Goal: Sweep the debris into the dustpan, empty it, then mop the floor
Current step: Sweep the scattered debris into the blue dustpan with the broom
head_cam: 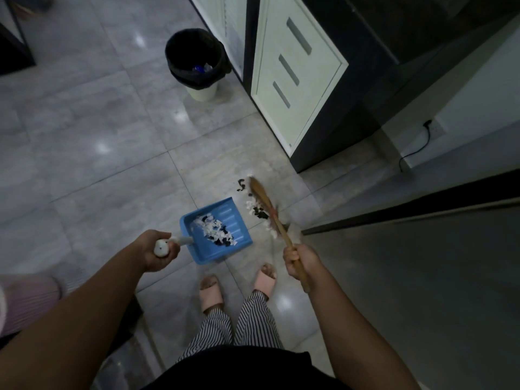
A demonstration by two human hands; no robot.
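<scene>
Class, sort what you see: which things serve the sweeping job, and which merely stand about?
For the job: blue plastic dustpan, gripped by the left hand; wooden-handled broom, gripped by the right hand; white and black scraps beside the broom; round white bin with black liner.

Just about: cream cabinet with three slot handles; black wall cable; pink slippers.

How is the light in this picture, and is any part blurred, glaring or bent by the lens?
Head view: dim overall, darkest at the right; white glare spots lie on the glossy floor; the broom looks slightly smeared at its bristles, while the debris in the dustpan stays fairly sharp; the wide lens tilts and bends the cabinet edges.
</scene>
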